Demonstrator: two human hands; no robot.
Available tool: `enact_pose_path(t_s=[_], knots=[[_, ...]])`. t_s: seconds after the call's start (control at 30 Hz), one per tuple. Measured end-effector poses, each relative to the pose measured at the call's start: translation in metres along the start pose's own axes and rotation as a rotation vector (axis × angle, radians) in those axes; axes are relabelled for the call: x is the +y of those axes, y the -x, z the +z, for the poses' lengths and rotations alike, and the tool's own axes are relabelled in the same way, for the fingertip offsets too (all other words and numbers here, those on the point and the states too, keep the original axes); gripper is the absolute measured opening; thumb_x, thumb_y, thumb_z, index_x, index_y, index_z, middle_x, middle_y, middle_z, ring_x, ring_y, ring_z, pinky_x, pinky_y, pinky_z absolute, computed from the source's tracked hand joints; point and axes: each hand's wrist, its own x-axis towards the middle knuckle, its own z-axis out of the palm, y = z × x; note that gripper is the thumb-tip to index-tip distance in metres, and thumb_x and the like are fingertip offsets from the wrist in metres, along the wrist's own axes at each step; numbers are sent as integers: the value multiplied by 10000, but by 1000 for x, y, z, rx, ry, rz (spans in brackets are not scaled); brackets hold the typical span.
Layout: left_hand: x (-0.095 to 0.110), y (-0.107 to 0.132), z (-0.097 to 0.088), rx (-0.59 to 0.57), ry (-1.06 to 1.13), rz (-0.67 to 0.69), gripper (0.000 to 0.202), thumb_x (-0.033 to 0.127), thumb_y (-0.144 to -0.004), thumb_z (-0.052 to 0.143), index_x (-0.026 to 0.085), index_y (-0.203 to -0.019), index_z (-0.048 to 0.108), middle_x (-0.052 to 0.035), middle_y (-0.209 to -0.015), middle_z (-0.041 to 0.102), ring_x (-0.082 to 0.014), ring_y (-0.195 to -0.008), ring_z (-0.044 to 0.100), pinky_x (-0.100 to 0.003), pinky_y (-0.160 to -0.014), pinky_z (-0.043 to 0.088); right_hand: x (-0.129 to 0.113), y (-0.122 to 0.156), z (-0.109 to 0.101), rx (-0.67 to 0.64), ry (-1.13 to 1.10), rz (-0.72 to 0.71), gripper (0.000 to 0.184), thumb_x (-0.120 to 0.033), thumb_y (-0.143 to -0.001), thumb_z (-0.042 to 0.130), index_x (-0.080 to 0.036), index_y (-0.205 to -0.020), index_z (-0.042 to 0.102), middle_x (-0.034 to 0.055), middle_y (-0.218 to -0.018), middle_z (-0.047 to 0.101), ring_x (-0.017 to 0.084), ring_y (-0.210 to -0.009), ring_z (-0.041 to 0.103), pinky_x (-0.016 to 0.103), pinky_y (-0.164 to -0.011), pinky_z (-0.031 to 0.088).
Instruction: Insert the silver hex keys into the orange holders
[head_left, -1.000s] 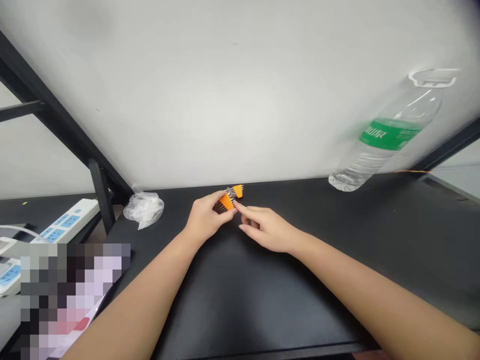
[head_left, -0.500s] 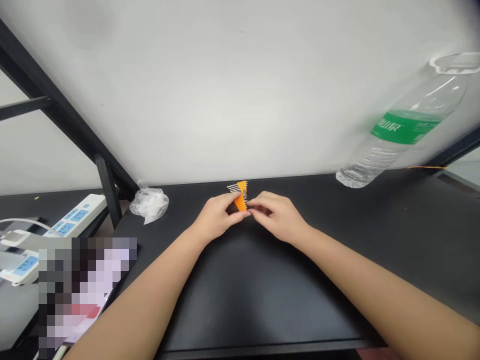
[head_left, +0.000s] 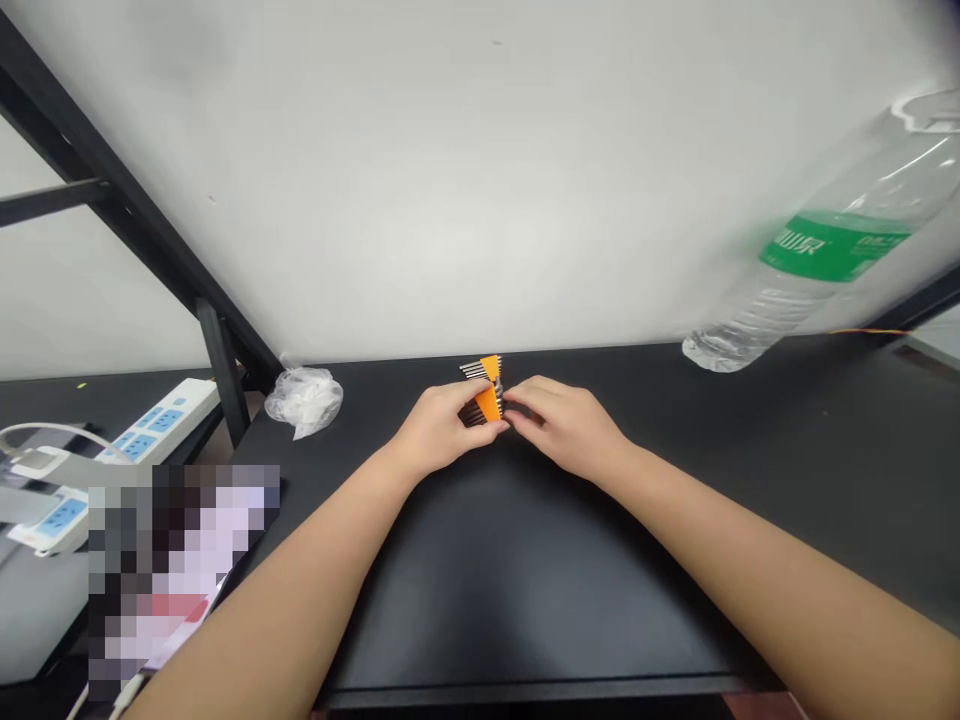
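Holding the orange holder (head_left: 489, 404), now turned, the left hand (head_left: 437, 428) faces the right hand (head_left: 568, 427), which has narrowed, its grip unclear.

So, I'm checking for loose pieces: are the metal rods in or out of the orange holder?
In, where visible: metal rods stick out both sides of the orange holder; the left hand hides part of it.

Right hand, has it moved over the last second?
Yes. The whole view has shifted, but your right hand has also moved forward, closer to the back edge of the black desk.
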Motion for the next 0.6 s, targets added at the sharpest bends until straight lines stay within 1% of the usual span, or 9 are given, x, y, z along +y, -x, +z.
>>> enact_pose_path(t_s=[0.1,0.2,0.33,0.4,0.47,0.53,0.6], knots=[[2,1,0,-37,21,-7,311,364,-871,733,191,-1128,706,-13,-919,730,-150,-777,652,-259,-754,525,1,1,1,-24,38,0,183,-266,-1009,549,-244,-1088,714,65,-1048,743,206,-864,694,328,-747,514],[1,1,0,-51,19,-15,308,351,-857,745,196,-1121,705,-10,-917,725,-147,-776,646,-261,-766,522,1,1,1,-48,67,4,169,-270,-1009,549,-232,-1047,709,59,-1011,743,195,-839,690,315,-719,501],[-1,1,1,-53,-7,-12,345,393,-855,749,203,-1139,698,-17,-929,720,-158,-795,644,-272,-779,519,1,0,1,-54,107,27,142,-274,-990,569,-232,-1034,696,57,-1015,731,188,-798,673,311,-688,485],[-1,1,2,-52,-6,-12,339,390,-854,750,208,-1135,697,-13,-928,718,-157,-788,642,-273,-771,517,1,0,1,-65,122,51,131,-276,-980,577,-234,-1034,689,54,-1011,720,178,-752,660,312,-670,481],[0,2,2,-60,4,-13,314,376,-850,752,208,-1109,697,-7,-914,714,-151,-769,635,-269,-754,514,2,0,1,-75,133,82,135,-276,-970,581,-237,-1056,677,53,-1010,708,171,-707,646,315,-651,483],[1,2,2,-84,8,-12,294,381,-849,752,205,-1079,696,-1,-877,700,-146,-741,618,-264,-723,506,2,-1,0,-86,130,101,190,-272,-950,598,-242,-1129,655,62,-1055,698,178,-703,647,325,-636,496],[3,2,2,-95,1,-8,298,400,-853,749,205,-1071,697,4,-844,684,-144,-720,601,-262,-700,495,1,-1,-2,-106,106,70,333,-282,-915,647,-248,-1244,613,93,-1180,676,223,-818,681,361,-683,540]])
